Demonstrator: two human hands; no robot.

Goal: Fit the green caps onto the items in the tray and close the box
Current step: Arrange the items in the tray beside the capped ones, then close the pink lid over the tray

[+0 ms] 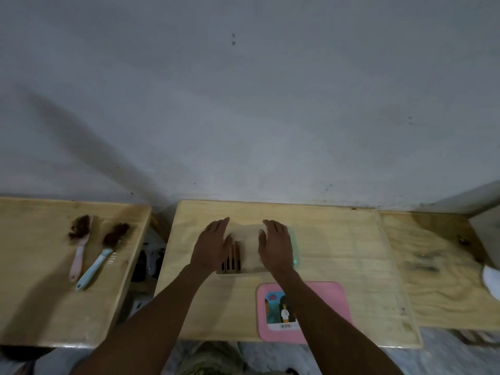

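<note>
Hands over box, centre frame.
Left hand & right hand rest flat, fingers spread, on box lid; grip unclear. Risk: uneven pressure may misseat lid.

Box on table, card nearer.

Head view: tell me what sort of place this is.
Probably a plain home or workshop corner: bare wooden tables pushed against a scuffed grey wall, with two brushes lying on the left one.
</note>
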